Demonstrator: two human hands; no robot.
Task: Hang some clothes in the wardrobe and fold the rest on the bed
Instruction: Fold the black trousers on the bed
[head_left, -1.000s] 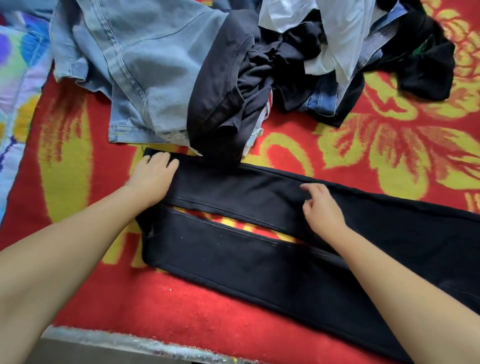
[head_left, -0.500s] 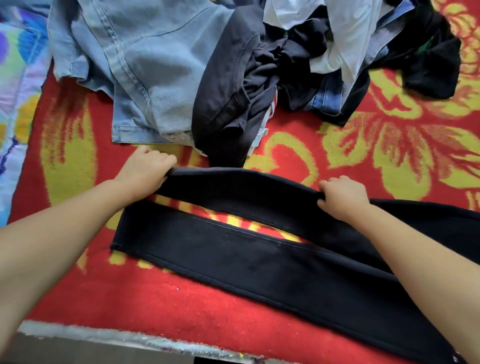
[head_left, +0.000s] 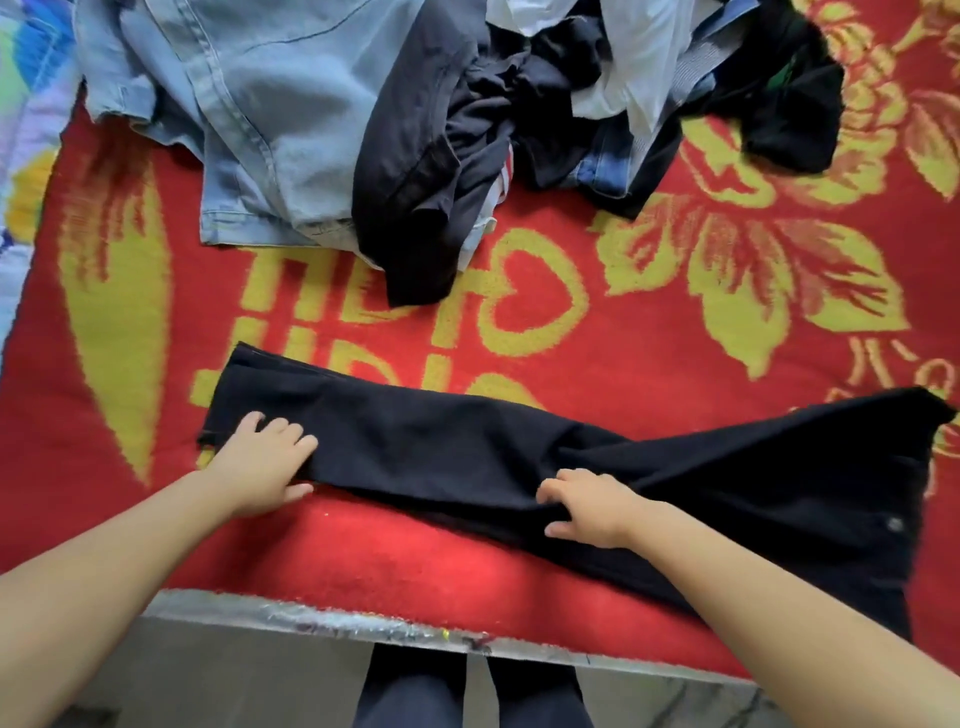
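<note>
Black cotton trousers (head_left: 467, 452) lie lengthwise left to right on the red flowered blanket (head_left: 363, 545). Left hand (head_left: 265, 467) rests flat, fingers straight, near the hem end. Right hand (head_left: 587, 506) pinches the near edge at the middle, closer to the waist.

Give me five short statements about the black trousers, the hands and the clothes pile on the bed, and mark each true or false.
1. The black trousers lie with one leg folded over the other. True.
2. The left hand rests on the trousers near the hem end. True.
3. The right hand is lifted clear of the trousers. False: it is on the fabric, fingers curled into it.
4. The light blue jeans lie on the clothes pile's right side. False: on its left.
5. The trousers touch the pile. False: bare red blanket lies between.
</note>
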